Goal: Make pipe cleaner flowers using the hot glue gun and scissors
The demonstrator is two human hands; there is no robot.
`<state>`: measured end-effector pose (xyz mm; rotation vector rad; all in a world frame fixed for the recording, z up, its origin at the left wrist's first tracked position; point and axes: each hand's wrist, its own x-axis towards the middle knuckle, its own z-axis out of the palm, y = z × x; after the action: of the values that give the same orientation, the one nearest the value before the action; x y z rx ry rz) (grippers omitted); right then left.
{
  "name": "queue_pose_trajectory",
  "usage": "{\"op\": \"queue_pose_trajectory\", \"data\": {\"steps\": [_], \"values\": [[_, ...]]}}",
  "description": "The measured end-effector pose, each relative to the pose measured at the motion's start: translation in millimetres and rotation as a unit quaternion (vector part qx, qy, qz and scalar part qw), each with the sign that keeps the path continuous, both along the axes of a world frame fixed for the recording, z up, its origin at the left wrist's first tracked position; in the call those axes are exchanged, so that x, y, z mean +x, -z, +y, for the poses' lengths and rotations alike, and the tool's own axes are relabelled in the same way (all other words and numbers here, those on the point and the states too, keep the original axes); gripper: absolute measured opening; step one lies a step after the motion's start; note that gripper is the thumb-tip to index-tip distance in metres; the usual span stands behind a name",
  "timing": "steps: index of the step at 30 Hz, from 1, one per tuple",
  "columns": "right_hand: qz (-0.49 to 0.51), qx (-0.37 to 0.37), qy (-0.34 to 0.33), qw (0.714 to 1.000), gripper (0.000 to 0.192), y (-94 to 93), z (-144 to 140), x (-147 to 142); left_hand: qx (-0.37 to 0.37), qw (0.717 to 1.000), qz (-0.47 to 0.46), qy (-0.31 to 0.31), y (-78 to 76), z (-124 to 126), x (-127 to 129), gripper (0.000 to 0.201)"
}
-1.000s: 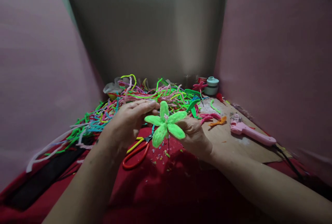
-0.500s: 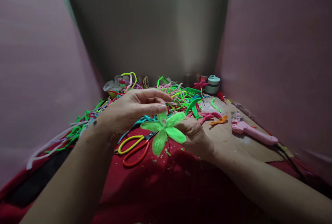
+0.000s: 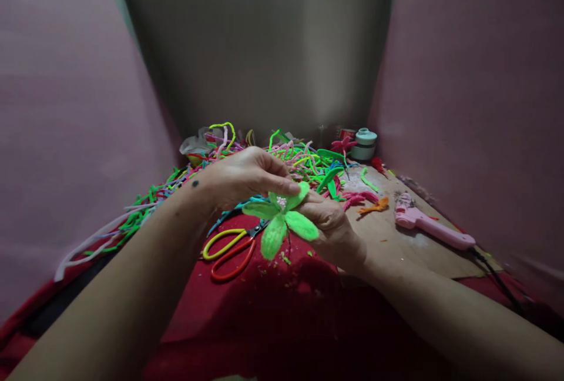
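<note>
A bright green fuzzy pipe-cleaner flower (image 3: 273,234) with long petals and a pale beaded centre faces me above the red cloth. My right hand (image 3: 332,228) is closed behind it on the right, its fingertips hidden by the petals. My left hand (image 3: 247,178) comes over the top, with thumb and fingers closed on the upper right petal. Below the flower, scissors (image 3: 229,254) with one yellow and one red handle lie on the cloth, their blades partly covered by the petals.
A heap of coloured pipe cleaners (image 3: 299,154) spreads behind my hands. To the right, a pink glue gun (image 3: 436,228) with a black cord rests on a wooden board (image 3: 383,251). A pale green jar (image 3: 363,144) stands at the back. Pink walls rise on both sides.
My left hand has moved right and its thumb and fingers have closed on the upper right petal. The flower has tilted, and its beaded centre shows more clearly.
</note>
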<state>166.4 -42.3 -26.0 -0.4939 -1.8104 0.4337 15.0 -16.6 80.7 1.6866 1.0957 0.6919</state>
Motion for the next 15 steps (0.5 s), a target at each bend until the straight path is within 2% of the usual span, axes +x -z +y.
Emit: {"op": "queue_pose_trajectory", "data": {"steps": [2, 4, 7, 11, 15], "values": [[0.021, -0.015, 0.005, 1.0, 0.016, 0.5, 1, 0, 0.074, 0.994, -0.054, -0.062, 5.5, -1, -12, 0.008], [0.037, -0.016, 0.014, 0.999, 0.016, 1.3, 3, 0, 0.138, 0.978, -0.104, -0.113, 14.4, -6, -26, 0.021], [0.053, -0.009, 0.027, 0.998, 0.016, 3.0, 5, 0, 0.142, 0.975, -0.1, -0.141, 34.4, -16, -42, 0.023], [0.062, -0.029, 0.034, 0.997, 0.015, 4.4, 4, 0, 0.034, 0.991, -0.104, -0.071, 60.1, -28, -38, 0.019], [0.06, -0.056, 0.008, 0.997, 0.014, 4.3, 5, 0, -0.015, 0.988, -0.152, -0.012, 67.0, -30, -23, 0.017]]}}
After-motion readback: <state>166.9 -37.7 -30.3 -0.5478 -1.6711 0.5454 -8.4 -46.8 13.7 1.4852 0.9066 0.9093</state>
